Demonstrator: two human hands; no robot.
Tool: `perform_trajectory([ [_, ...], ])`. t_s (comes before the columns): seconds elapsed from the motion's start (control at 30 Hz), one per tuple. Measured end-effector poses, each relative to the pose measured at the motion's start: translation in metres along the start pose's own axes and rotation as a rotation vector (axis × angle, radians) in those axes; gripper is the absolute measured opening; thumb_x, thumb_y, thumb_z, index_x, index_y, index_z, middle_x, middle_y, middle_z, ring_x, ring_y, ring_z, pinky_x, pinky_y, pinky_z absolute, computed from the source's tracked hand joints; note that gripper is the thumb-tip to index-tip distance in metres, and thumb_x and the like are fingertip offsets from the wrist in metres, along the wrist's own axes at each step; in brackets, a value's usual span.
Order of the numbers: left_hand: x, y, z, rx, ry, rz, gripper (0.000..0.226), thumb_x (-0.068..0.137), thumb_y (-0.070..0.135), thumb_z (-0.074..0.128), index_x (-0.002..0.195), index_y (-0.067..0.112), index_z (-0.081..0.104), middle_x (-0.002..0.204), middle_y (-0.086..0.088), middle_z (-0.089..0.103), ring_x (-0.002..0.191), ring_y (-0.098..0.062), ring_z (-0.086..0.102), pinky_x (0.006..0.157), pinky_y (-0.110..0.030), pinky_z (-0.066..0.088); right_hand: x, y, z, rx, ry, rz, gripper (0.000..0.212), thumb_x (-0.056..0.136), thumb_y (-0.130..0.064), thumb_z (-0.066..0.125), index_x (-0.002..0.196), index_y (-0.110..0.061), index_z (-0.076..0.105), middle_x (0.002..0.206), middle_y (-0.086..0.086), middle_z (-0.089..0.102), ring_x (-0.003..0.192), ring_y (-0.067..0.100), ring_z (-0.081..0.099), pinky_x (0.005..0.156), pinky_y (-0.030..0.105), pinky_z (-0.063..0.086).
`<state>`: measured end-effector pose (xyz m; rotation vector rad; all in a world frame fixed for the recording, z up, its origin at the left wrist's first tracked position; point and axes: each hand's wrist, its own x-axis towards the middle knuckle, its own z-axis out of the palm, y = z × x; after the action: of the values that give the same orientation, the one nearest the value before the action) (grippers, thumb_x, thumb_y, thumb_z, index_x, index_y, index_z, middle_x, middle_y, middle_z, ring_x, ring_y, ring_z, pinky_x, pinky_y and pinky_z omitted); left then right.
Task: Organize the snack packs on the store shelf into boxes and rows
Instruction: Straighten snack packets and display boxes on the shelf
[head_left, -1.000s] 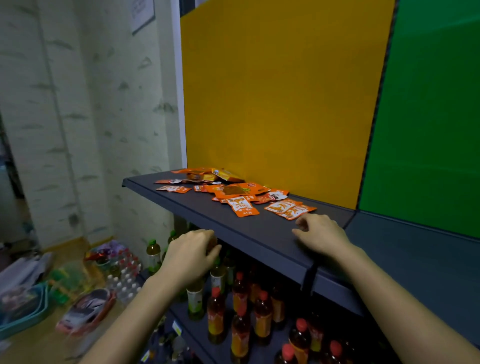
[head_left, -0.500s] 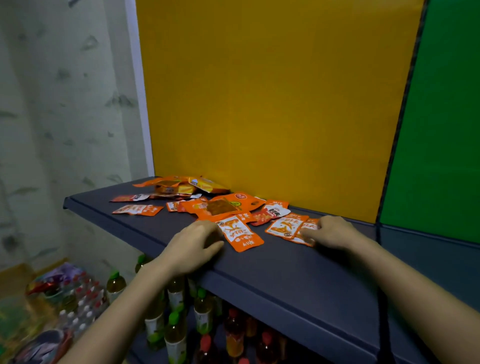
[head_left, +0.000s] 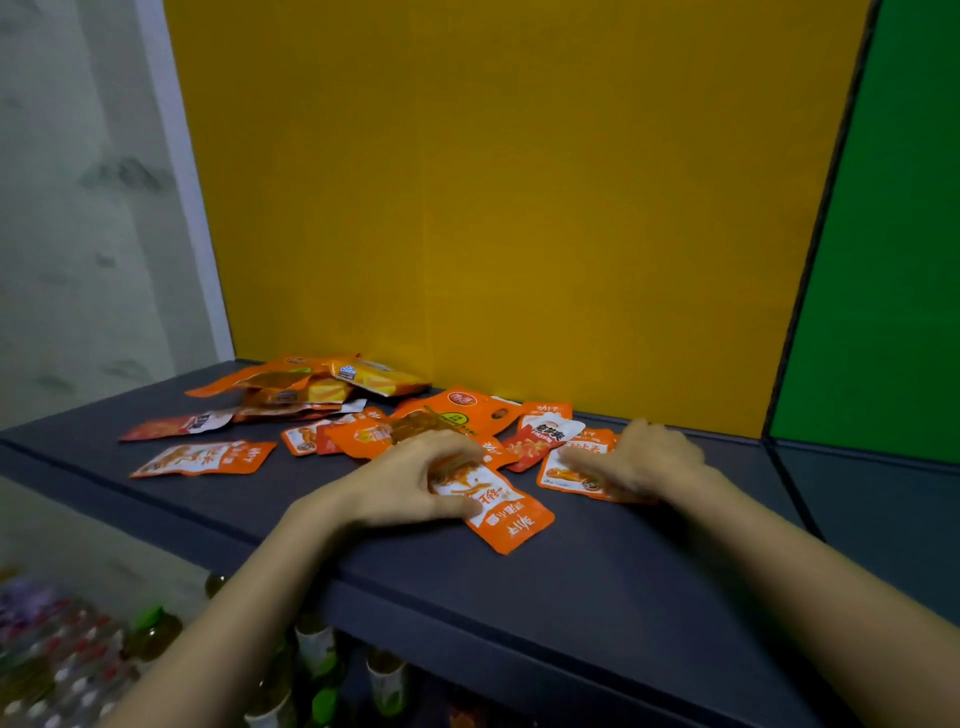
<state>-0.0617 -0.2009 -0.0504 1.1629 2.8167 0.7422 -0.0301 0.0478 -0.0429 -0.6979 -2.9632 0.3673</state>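
Observation:
Several orange snack packs lie scattered on the dark grey shelf (head_left: 597, 587). My left hand (head_left: 405, 483) grips the nearest orange snack pack (head_left: 506, 519), thumb on its face and fingers curled over its far edge. My right hand (head_left: 644, 460) rests with fingers stretched leftward on an orange and white pack (head_left: 563, 475). Behind the hands lie a large orange pack (head_left: 467, 408) and a white and red pack (head_left: 545, 431). A loose pile with a yellow pack (head_left: 376, 376) sits at the back left. Two single packs (head_left: 202, 458) lie apart at the left.
A yellow back panel (head_left: 519, 208) closes the shelf behind, with a green panel (head_left: 883, 260) to its right. Bottles (head_left: 311, 670) stand on the lower shelf under the front edge. A pale wall (head_left: 78, 234) is on the left.
The view has come closer to the shelf. My left hand moved forward from the shelf edge onto the nearest orange pack and took hold of it. My right hand slid further onto its pack.

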Motion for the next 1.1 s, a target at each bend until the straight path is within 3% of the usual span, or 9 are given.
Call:
perform_trajectory([
  [0.17, 0.021, -0.011, -0.007, 0.017, -0.276, 0.045, 0.078, 0.075, 0.053, 0.068, 0.142, 0.037, 0.033, 0.149, 0.017, 0.027, 0.136, -0.003, 0.027, 0.114, -0.027, 0.024, -0.003, -0.014, 0.008, -0.081, 0.008, 0.101, 0.113, 0.067, -0.081, 0.050, 0.144, -0.002, 0.023, 0.149, 0.016, 0.031, 0.136, 0.032, 0.033, 0.103, 0.040, 0.038],
  [0.3, 0.030, -0.017, -0.007, 0.060, -0.311, 0.160, 0.077, 0.075, 0.054, 0.067, 0.141, 0.033, 0.034, 0.144, 0.018, 0.027, 0.134, 0.000, 0.022, 0.112, -0.026, 0.023, -0.002, -0.018, 0.012, 0.069, -0.002, 0.167, 0.100, 0.073, -0.067, 0.060, 0.143, -0.005, 0.026, 0.149, 0.016, 0.028, 0.134, 0.032, 0.037, 0.102, 0.040, 0.039],
  [0.5, 0.029, -0.019, 0.002, 0.058, -0.155, 0.233, 0.066, 0.071, 0.054, 0.072, 0.123, 0.027, 0.043, 0.118, 0.011, 0.039, 0.115, -0.006, 0.035, 0.098, -0.023, 0.033, -0.002, -0.021, 0.011, 0.316, 0.061, 0.305, 0.071, 0.071, -0.047, 0.076, 0.123, -0.007, 0.047, 0.129, 0.011, 0.057, 0.114, 0.026, 0.058, 0.080, 0.031, 0.046],
  [0.63, 0.029, -0.014, -0.001, 0.089, 0.003, 0.155, 0.060, 0.064, 0.058, 0.074, 0.105, 0.031, 0.040, 0.104, 0.012, 0.040, 0.103, -0.009, 0.036, 0.086, -0.026, 0.033, -0.008, -0.018, 0.007, 0.471, 0.066, 0.355, 0.053, 0.075, -0.031, 0.077, 0.115, -0.005, 0.053, 0.120, 0.013, 0.063, 0.106, 0.025, 0.063, 0.084, 0.033, 0.051],
  [0.73, 0.031, -0.015, -0.003, 0.108, 0.179, 0.120, 0.055, 0.058, 0.061, 0.076, 0.088, 0.030, 0.043, 0.092, 0.010, 0.053, 0.091, -0.013, 0.047, 0.073, -0.028, 0.036, -0.014, -0.013, 0.006, 0.624, 0.067, 0.374, 0.050, 0.076, -0.023, 0.076, 0.115, -0.002, 0.053, 0.116, 0.015, 0.065, 0.099, 0.026, 0.066, 0.087, 0.037, 0.054],
  [0.8, 0.033, -0.016, -0.005, 0.053, 0.225, 0.101, 0.049, 0.057, 0.058, 0.078, 0.070, 0.027, 0.042, 0.076, 0.012, 0.053, 0.077, -0.013, 0.051, 0.061, -0.028, 0.034, -0.023, -0.010, 0.004, 0.688, 0.064, 0.375, 0.045, 0.081, -0.019, 0.072, 0.117, -0.002, 0.050, 0.117, 0.015, 0.063, 0.095, 0.026, 0.064, 0.081, 0.035, 0.052],
  [0.9, 0.034, -0.017, -0.010, -0.010, 0.283, 0.079, 0.047, 0.063, 0.051, 0.078, 0.059, 0.026, 0.038, 0.064, 0.009, 0.049, 0.065, -0.014, 0.048, 0.059, -0.031, 0.036, -0.037, 0.000, 0.004, 0.799, 0.069, 0.360, 0.032, 0.086, -0.015, 0.065, 0.112, -0.003, 0.051, 0.115, 0.016, 0.065, 0.087, 0.025, 0.063, 0.081, 0.037, 0.052],
  [1.0, 0.036, -0.012, -0.014, -0.308, 0.246, 0.054, 0.026, 0.071, 0.038, 0.078, 0.073, 0.015, 0.065, 0.069, 0.001, 0.069, 0.063, -0.015, 0.064, 0.063, -0.037, 0.051, -0.058, 0.016, 0.001, 0.909, 0.096, 0.343, 0.014, 0.089, -0.014, 0.061, 0.099, -0.009, 0.054, 0.103, 0.012, 0.066, 0.083, 0.023, 0.064, 0.080, 0.038, 0.053],
  [1.1, 0.032, 0.005, -0.012, -0.626, 0.109, 0.003, 0.020, 0.077, 0.025, 0.074, 0.090, 0.012, 0.066, 0.081, -0.006, 0.074, 0.063, -0.015, 0.068, 0.061, -0.030, 0.055, -0.084, 0.035, -0.007, 1.020, 0.139, 0.327, 0.014, 0.091, -0.014, 0.059, 0.102, -0.010, 0.051, 0.100, 0.009, 0.063, 0.078, 0.019, 0.063, 0.073, 0.033, 0.053],
])
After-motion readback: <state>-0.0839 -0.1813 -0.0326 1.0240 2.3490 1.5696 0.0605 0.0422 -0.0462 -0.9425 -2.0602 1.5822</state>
